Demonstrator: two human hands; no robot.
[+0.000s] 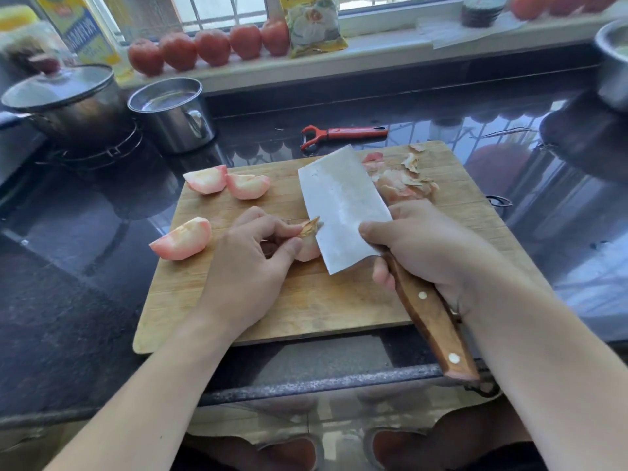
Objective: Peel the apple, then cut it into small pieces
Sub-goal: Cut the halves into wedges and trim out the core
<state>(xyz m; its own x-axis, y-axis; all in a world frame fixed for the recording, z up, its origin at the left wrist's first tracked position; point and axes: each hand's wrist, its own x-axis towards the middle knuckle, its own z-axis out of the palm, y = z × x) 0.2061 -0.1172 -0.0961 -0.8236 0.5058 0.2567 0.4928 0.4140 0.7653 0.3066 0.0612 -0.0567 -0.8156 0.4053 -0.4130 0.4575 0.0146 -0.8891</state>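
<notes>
peeled apple wedge (183, 238) hangs over the cutting board (306, 300) left edge, two more wedges (227, 181) at far left. left hand (251, 263) pinches an apple piece (307, 248) mid-board. cleaver (343, 209) blade on it, long axis running far-left to near-right, handle past the board's near edge, right hand (424, 246) wrapped around it. peel pile (401, 178) far right. dark glossy counter (68, 300), red peeler (343, 133) behind the board.

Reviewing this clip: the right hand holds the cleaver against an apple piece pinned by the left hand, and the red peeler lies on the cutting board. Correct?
Not quite. The head view shows the red peeler on the dark counter beyond the cutting board, not on it. The rest holds: right hand grips the cleaver, left hand pins the apple piece.
</notes>
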